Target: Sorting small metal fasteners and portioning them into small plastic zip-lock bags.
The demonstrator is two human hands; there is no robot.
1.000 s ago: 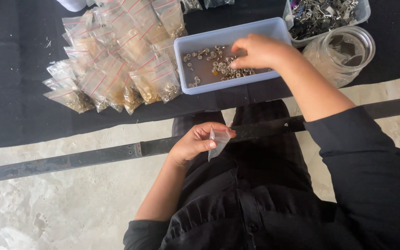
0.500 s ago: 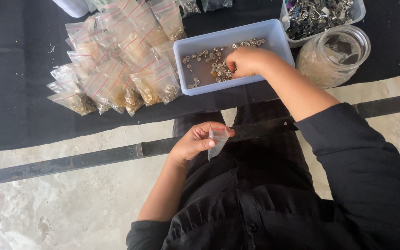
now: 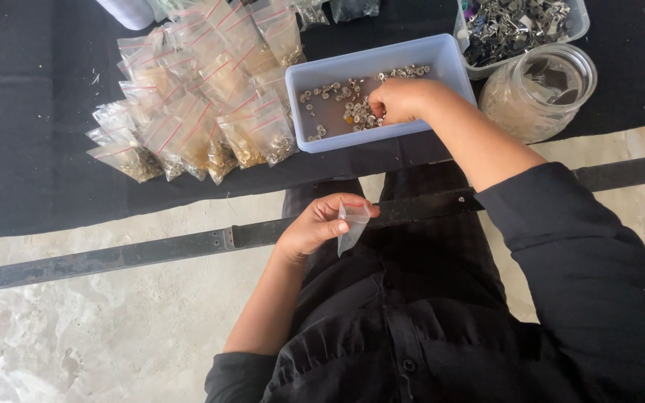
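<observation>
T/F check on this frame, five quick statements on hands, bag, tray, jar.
1. The left hand holds a small clear bag. True.
2. The right hand is inside the glass jar. False: it is in the pale blue tray, on the small metal parts.
3. The filled bags lie left of the tray. True.
4. The bag in the left hand is packed full of parts. False: it looks empty.
5. The tray sits on a white cloth. False: the table cover is black.
</observation>
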